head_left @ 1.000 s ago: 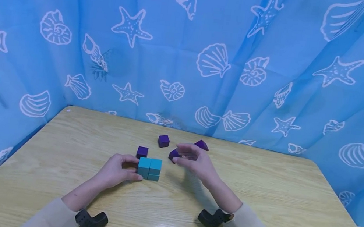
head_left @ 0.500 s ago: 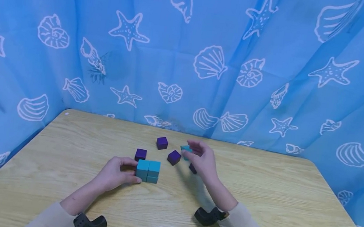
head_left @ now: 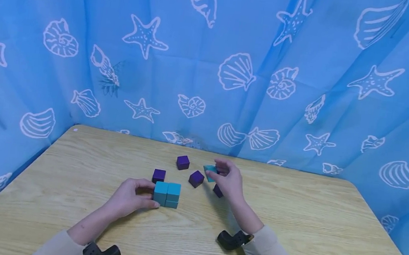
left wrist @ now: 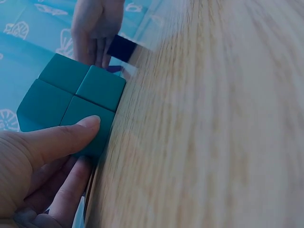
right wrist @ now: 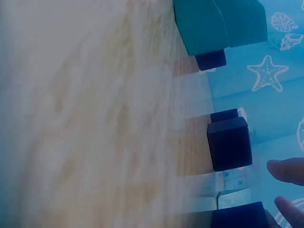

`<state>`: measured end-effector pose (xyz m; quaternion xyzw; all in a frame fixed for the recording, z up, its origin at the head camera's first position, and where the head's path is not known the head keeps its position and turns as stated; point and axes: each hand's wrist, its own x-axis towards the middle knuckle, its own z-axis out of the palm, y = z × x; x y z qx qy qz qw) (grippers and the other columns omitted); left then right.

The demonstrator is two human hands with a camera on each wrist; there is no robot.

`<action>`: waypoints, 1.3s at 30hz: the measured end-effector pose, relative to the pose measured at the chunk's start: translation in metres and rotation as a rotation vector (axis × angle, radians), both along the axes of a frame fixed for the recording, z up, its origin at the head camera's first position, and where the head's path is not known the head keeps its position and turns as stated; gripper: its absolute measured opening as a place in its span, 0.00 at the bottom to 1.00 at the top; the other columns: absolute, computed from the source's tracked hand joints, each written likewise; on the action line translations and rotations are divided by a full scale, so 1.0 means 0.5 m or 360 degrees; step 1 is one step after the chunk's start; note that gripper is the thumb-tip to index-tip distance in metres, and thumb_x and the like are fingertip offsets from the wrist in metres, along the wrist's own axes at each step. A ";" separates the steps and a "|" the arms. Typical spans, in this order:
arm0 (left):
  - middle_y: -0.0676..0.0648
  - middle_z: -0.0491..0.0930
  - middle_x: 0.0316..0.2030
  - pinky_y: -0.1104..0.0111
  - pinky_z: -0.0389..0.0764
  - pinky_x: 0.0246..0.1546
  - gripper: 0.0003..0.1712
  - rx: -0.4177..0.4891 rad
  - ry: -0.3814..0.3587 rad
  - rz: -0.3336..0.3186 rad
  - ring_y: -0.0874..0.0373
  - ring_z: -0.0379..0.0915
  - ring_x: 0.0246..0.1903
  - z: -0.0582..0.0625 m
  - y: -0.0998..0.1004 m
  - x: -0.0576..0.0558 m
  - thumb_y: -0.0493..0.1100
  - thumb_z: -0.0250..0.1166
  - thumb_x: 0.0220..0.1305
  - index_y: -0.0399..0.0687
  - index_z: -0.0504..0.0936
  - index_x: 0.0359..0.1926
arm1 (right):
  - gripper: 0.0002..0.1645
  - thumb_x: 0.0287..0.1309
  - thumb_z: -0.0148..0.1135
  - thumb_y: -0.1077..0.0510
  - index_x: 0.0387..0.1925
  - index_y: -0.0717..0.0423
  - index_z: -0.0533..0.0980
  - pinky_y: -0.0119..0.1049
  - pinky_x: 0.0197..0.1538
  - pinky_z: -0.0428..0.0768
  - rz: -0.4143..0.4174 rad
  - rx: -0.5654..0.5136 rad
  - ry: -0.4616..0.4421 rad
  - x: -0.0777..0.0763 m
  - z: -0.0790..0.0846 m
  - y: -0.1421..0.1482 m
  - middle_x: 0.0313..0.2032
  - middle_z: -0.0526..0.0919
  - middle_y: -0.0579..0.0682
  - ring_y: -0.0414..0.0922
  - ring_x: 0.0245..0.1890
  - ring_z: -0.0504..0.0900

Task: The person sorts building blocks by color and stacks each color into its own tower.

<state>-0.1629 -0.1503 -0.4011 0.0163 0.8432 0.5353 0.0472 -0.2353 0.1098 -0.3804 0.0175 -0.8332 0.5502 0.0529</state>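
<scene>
My left hand (head_left: 129,198) grips a stack of teal blocks (head_left: 166,194) at its left side. In the left wrist view, its thumb lies across the front face of the teal stack (left wrist: 71,97), which shows a two-by-two pattern. To the right, my right hand (head_left: 229,182) is over a tilted teal block (head_left: 210,171), its thumb partly in front of it. In the right wrist view, a gap shows between the fingertips (right wrist: 287,171) and the low pale teal block (right wrist: 232,197). A purple block (head_left: 218,191) lies below that hand, partly covered.
Purple cubes stand on the wooden table (head_left: 291,224): one at the back (head_left: 183,162), one behind the teal stack (head_left: 159,175), and one left of the right hand (head_left: 196,179). A blue shell-patterned curtain (head_left: 195,72) borders the table's back edge.
My right hand has moved right, away from the middle purple cube, over the tilted teal block, which has come into view. The left hand stays on the teal stack.
</scene>
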 end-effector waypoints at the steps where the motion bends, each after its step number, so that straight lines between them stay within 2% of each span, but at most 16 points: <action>1: 0.44 0.83 0.46 0.66 0.83 0.47 0.25 0.0005 0.0003 -0.0007 0.52 0.78 0.48 0.000 0.001 -0.001 0.36 0.77 0.44 0.38 0.83 0.47 | 0.28 0.52 0.70 0.62 0.55 0.64 0.74 0.48 0.58 0.77 -0.0004 0.0004 -0.0002 -0.001 -0.001 0.001 0.52 0.79 0.63 0.55 0.53 0.78; 7: 0.44 0.83 0.45 0.66 0.84 0.46 0.24 0.0031 -0.0003 -0.0008 0.52 0.78 0.47 -0.003 0.002 -0.001 0.35 0.77 0.43 0.38 0.84 0.46 | 0.32 0.51 0.71 0.59 0.58 0.63 0.73 0.48 0.58 0.77 0.0000 0.0024 -0.0059 -0.006 -0.006 0.005 0.53 0.78 0.63 0.56 0.54 0.77; 20: 0.45 0.83 0.45 0.64 0.83 0.47 0.25 0.0039 -0.0009 0.0001 0.52 0.77 0.48 -0.006 0.003 -0.001 0.35 0.77 0.43 0.38 0.83 0.47 | 0.35 0.52 0.72 0.55 0.60 0.61 0.72 0.48 0.56 0.79 0.0013 0.0178 -0.0233 -0.018 -0.013 0.002 0.56 0.77 0.63 0.58 0.56 0.76; 31: 0.44 0.82 0.46 0.65 0.83 0.46 0.25 0.0063 -0.0024 -0.0007 0.51 0.78 0.48 -0.003 0.002 0.001 0.35 0.77 0.43 0.38 0.83 0.47 | 0.29 0.50 0.72 0.54 0.54 0.61 0.78 0.46 0.50 0.81 -0.0012 0.0438 -0.0247 -0.028 -0.008 -0.005 0.50 0.81 0.60 0.55 0.50 0.79; 39: 0.46 0.83 0.46 0.60 0.81 0.52 0.26 -0.0033 -0.0002 -0.0003 0.52 0.76 0.50 -0.002 0.000 -0.002 0.38 0.78 0.43 0.40 0.84 0.47 | 0.27 0.51 0.72 0.54 0.53 0.59 0.79 0.50 0.53 0.79 -0.0023 0.0475 -0.0263 -0.030 -0.006 -0.005 0.54 0.79 0.60 0.56 0.54 0.76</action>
